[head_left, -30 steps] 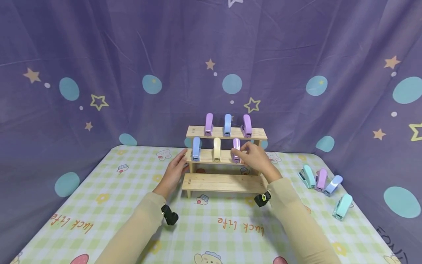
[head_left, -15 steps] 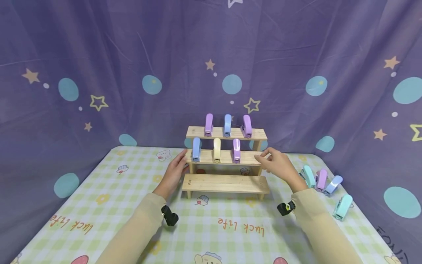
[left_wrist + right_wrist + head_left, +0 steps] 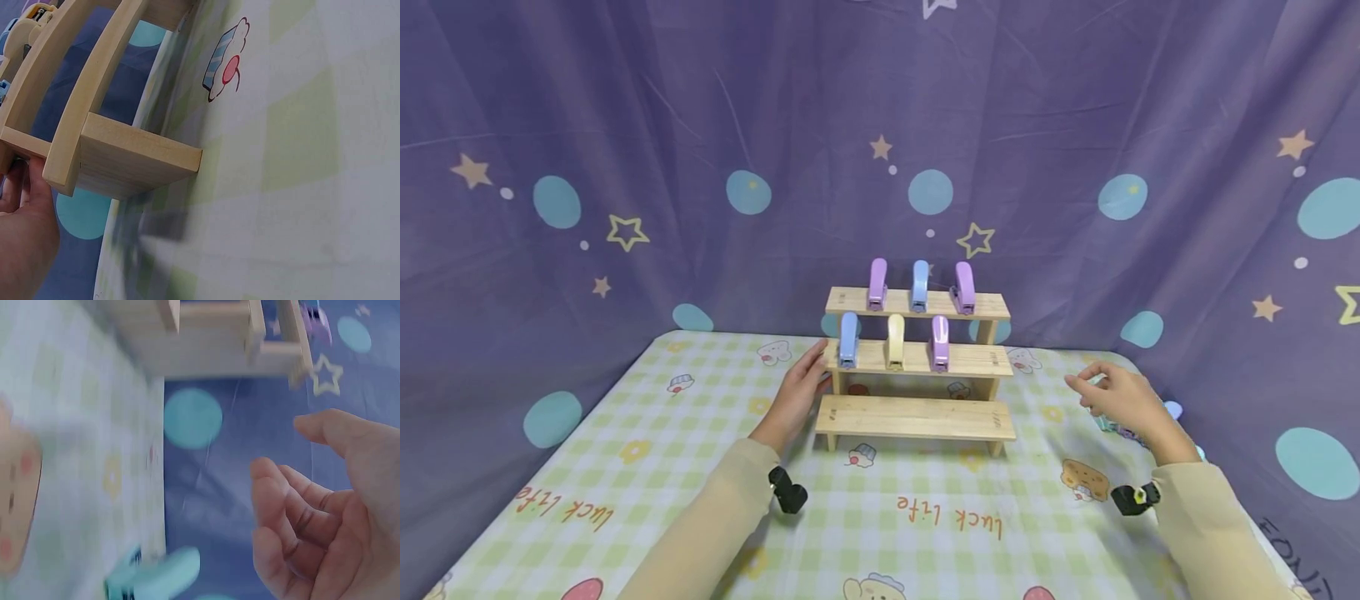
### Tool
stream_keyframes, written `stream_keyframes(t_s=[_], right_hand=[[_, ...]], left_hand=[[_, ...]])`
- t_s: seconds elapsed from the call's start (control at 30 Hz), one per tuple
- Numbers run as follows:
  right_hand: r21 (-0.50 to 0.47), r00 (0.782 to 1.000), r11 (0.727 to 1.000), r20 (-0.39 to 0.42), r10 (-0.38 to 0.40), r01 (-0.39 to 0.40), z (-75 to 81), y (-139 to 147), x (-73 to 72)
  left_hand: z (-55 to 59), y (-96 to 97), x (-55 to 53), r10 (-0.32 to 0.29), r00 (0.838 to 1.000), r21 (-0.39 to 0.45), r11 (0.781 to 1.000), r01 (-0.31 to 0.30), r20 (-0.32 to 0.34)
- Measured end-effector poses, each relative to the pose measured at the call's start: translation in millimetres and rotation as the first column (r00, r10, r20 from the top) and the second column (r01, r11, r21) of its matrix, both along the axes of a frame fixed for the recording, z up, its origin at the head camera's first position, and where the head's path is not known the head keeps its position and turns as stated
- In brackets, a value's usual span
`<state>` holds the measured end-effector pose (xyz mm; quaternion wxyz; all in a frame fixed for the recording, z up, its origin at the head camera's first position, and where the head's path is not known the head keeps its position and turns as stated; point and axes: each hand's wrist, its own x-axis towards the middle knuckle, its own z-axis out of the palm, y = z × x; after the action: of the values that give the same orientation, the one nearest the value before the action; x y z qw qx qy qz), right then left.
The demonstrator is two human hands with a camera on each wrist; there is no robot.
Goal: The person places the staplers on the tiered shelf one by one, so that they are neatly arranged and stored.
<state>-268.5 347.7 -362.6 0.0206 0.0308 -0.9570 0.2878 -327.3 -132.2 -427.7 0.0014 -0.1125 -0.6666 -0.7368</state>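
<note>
A three-tier wooden display rack (image 3: pixel 917 417) stands on the table. On its top tier are a purple stapler (image 3: pixel 877 283), a blue stapler (image 3: pixel 920 285) and another purple stapler (image 3: pixel 965 287). The middle tier holds a blue stapler (image 3: pixel 848 339), a cream-yellow stapler (image 3: pixel 896 342) and a purple stapler (image 3: pixel 940 343); the bottom tier is bare. My left hand (image 3: pixel 793 398) rests its fingers against the rack's left end. Off to the right, my right hand (image 3: pixel 1123 404) holds nothing, thumb apart from loosely bent fingers. A teal stapler (image 3: pixel 162 575) lies below it in the right wrist view.
More staplers lie on the table's right side, largely hidden by my right hand and forearm; part of a blue stapler (image 3: pixel 1172 409) shows. A checked, cartoon-printed cloth (image 3: pixel 700 450) covers the table. Behind stands a purple patterned curtain (image 3: pixel 820 108).
My right hand has let go of the purple stapler at the right of the middle tier and moved right, over the loose staplers. My left hand has stayed at the rack.
</note>
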Motion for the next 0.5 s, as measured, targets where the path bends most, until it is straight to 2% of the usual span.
stream_keyframes(t_s=[0.5], right_hand=[[-0.001,0.992,0.995,0.076,-0.099,0.099,-7.4,89,45.7]], left_hand=[[0.2,-0.5,0.7,0.0,1.0,-0.006,1.0,0.0,-0.003]])
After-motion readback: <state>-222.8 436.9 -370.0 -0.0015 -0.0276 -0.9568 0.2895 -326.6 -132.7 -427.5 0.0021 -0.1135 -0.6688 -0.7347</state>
